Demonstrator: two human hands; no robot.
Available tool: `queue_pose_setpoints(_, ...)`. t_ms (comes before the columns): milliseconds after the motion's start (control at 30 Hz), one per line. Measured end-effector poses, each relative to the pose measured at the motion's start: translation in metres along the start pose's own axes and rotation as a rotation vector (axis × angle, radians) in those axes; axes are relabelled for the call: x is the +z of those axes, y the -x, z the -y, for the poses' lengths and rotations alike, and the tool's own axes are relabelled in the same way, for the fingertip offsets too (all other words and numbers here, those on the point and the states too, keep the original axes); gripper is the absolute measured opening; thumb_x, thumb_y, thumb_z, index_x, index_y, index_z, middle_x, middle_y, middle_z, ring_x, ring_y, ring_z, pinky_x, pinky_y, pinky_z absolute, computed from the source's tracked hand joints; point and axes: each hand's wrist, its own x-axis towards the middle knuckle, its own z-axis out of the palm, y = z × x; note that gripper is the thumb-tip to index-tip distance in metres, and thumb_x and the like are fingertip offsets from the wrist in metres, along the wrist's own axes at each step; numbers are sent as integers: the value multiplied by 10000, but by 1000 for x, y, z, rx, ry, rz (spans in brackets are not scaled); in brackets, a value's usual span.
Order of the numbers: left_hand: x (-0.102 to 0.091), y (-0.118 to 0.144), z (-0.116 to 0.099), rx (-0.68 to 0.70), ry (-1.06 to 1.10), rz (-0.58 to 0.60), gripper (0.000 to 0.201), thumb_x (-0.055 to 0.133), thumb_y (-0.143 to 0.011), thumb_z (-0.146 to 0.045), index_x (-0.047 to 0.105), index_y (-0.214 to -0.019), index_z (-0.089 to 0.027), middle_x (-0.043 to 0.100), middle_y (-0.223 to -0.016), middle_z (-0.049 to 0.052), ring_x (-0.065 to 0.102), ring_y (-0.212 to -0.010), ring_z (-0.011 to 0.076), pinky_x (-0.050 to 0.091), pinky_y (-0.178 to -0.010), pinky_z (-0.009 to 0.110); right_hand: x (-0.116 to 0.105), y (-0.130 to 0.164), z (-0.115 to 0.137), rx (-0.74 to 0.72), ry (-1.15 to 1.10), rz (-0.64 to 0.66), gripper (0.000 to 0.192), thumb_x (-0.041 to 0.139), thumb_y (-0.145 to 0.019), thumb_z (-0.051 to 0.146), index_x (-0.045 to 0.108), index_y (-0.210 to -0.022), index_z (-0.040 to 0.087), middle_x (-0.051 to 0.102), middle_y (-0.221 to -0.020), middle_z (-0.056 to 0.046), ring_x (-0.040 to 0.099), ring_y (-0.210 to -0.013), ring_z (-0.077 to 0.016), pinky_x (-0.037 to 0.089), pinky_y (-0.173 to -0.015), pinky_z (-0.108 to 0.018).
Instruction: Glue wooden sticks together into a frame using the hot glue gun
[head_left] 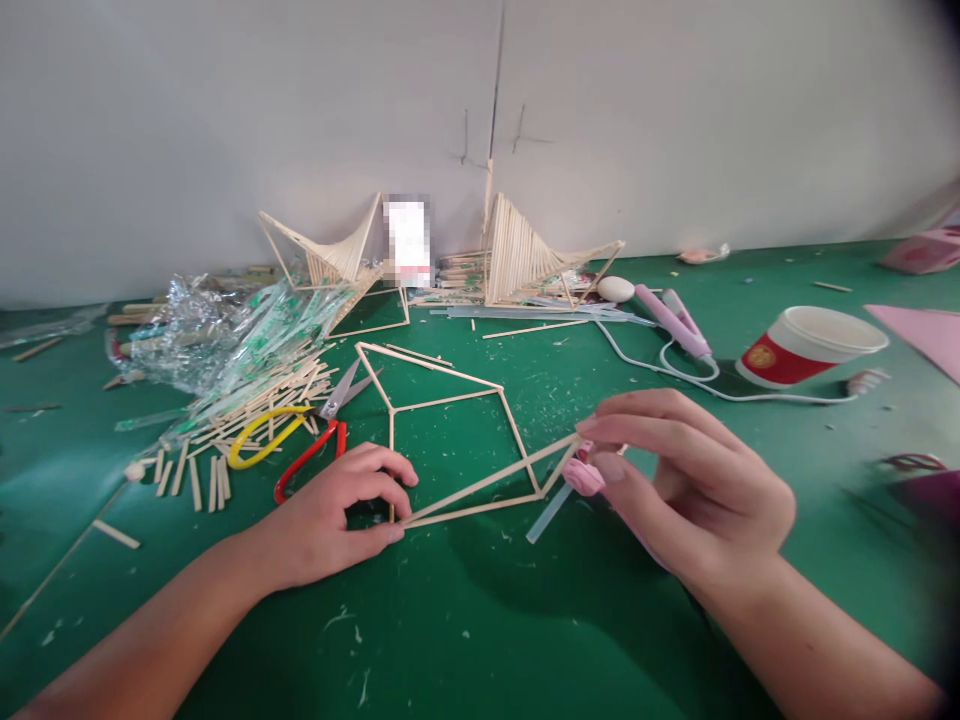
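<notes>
At the far left of the green table [465, 620], a heap of clear wrappers [217, 330] printed in green, the writing too small to read, lies over a pile of sticks [247, 405]. Beside the pile sit scissors [300, 440] with one yellow and one red handle.

The left hand [337, 520] rests on the table, fingers curled, thumb and forefinger pinching the near-left corner of the stick frame [450, 440]. The frame stands on the table between the two hands, its far end rising toward the wall.

Behind it, two finished stick models [517, 255] lean by the wall.

The right hand [675, 480] grips a pink glue gun [585, 475], fingertips closed at the frame's right corner; a clear glue stick [547, 515] juts out below.

Farther right lie a second pink gun [675, 320] with a white cord, then a tipped paper cup [810, 345], red with a gold emblem that cannot be read; its contents cannot be seen.
</notes>
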Motion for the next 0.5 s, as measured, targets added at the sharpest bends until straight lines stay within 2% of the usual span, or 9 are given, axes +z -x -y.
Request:
queue_pose_setpoints(167,0,1,-1,-1,-1,8,66,573,-874,-221,634,-884,-244,525,-1196,32,485,-1149,210,393,-997,368,0,1,-1,10,-81,-42,460,642,-732,7,659,-1129,239,644,-966,-57,632,-724,-192,522,-542,-342)
queue_pose_setpoints(367,1,0,0,5,-4,5,69,565,-881,-229,633,-878,-240,522,-1201,36,482,-1156,213,397,-992,369,0,0,0,16,-9,9,364,628,-757,22,693,-1031,252,648,-925,-47,623,-737,-192,516,-563,-339)
queue_pose_setpoints(500,0,1,2,21,3,5,72,569,-871,-217,633,-891,-241,531,-1201,33,492,-1154,208,403,-992,353,1,2,-1,47,-95,-34,467,634,-732,-5,662,-1126,244,640,-952,-55,624,-717,-204,502,-548,-370)
